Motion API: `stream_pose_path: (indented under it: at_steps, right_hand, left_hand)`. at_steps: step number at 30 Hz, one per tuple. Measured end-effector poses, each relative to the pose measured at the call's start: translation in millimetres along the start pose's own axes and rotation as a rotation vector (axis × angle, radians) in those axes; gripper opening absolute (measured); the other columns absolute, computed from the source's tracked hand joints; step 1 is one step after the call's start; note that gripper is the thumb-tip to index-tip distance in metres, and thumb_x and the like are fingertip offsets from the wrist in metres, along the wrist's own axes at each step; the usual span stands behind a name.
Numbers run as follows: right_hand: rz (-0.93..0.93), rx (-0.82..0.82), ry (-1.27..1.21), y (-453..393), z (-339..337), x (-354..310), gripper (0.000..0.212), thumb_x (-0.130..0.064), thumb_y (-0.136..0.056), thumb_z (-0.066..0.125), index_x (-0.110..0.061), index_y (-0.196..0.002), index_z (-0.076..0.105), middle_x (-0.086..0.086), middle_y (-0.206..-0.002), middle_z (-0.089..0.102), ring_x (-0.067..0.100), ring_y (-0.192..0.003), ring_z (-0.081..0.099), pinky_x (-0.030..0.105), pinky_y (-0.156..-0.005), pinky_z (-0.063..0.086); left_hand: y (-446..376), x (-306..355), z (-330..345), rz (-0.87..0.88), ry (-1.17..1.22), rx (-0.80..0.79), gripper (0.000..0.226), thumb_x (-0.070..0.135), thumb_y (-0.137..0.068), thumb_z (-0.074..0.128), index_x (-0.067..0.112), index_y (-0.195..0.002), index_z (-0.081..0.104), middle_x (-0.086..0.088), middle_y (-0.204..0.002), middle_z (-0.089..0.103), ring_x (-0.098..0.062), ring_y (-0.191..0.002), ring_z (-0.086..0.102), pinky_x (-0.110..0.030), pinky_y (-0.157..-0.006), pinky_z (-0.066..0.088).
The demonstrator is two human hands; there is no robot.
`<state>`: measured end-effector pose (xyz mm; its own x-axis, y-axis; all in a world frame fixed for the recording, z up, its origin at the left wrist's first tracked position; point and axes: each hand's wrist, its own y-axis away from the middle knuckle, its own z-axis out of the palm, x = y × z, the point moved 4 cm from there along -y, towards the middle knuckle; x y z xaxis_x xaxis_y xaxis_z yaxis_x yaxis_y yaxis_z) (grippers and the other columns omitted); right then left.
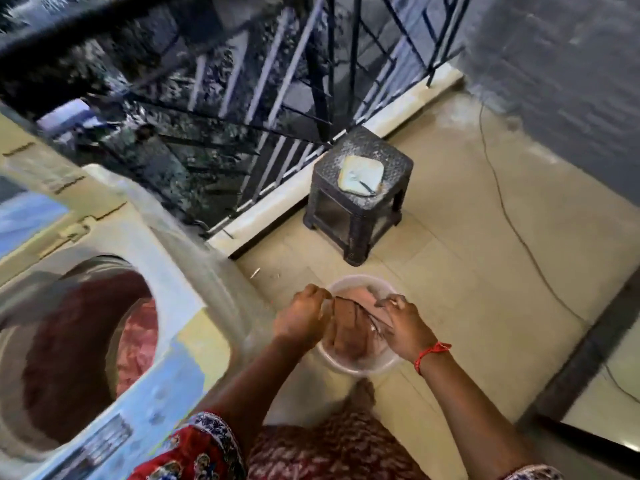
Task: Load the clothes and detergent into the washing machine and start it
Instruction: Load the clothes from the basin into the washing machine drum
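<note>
Open tiled floor is stretching to 3 o'clock; railing is closing off 12. Washing machine is sitting at 9, drum open, red clothes inside. Both hands, left and right, are pinching a dark garment over the clear tub on the floor. Stool is standing at 12, cable trailing at 2.

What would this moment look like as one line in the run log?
left hand: pinching garment | right hand: pinching garment | tub: on floor | washing machine: open, reddish clothes inside
</note>
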<state>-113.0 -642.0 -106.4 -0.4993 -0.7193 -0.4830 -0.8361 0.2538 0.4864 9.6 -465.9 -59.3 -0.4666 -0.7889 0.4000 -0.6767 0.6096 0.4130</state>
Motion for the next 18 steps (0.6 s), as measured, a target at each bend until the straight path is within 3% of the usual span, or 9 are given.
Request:
stream_pose_path:
  at_steps: [4,7,12,15,18]
  right_hand:
    - [0.044,-0.105,0.061,-24,14,50,0.044,-0.019,-0.082,0.055,-0.023,-0.125,0.052,0.007,-0.139,0.040,0.034,-0.122,0.045,0.042,-0.096,0.045]
    - [0.051,-0.140,0.075,-46,30,74,0.045,-0.019,-0.083,0.055,-0.026,-0.127,0.050,0.008,-0.142,0.036,0.035,-0.125,0.041,0.044,-0.097,0.045]
    - [0.034,-0.138,0.115,-98,76,105,0.051,-0.021,-0.091,0.051,-0.027,-0.141,0.041,0.006,-0.153,0.027,0.032,-0.132,0.032,0.037,-0.101,0.041]
    - [0.072,-0.101,0.066,-134,117,123,0.051,-0.023,-0.094,0.049,-0.026,-0.144,0.039,0.002,-0.154,0.026,0.029,-0.136,0.030,0.034,-0.106,0.034]
    - [0.096,-0.192,0.101,-177,188,153,0.063,-0.047,-0.087,0.051,-0.038,-0.146,0.028,-0.001,-0.156,0.023,0.031,-0.141,0.024,0.046,-0.107,0.037]
  left_hand:
    - [-42,10,55,-0.035,-0.020,-0.109,0.040,0.030,-0.087,0.057,0.029,-0.126,0.051,0.001,-0.131,0.050,-0.026,-0.114,0.056,-0.038,-0.085,0.052]
    - [-71,5,100,-0.069,-0.046,-0.205,0.048,0.037,-0.093,0.048,0.028,-0.139,0.039,0.001,-0.144,0.040,-0.026,-0.125,0.049,-0.040,-0.089,0.050]
    - [-126,-5,162,0.010,-0.054,-0.223,0.057,0.032,-0.094,0.047,0.021,-0.147,0.030,-0.002,-0.151,0.032,-0.026,-0.134,0.038,-0.039,-0.094,0.044]
    - [-167,-22,212,0.022,-0.095,-0.227,0.062,0.039,-0.092,0.049,0.021,-0.147,0.027,-0.003,-0.151,0.032,-0.025,-0.137,0.036,-0.039,-0.096,0.045]
    - [-201,-55,277,0.053,-0.214,-0.317,0.074,0.048,-0.090,0.051,0.022,-0.151,0.017,-0.004,-0.156,0.023,-0.028,-0.145,0.021,-0.042,-0.103,0.042]
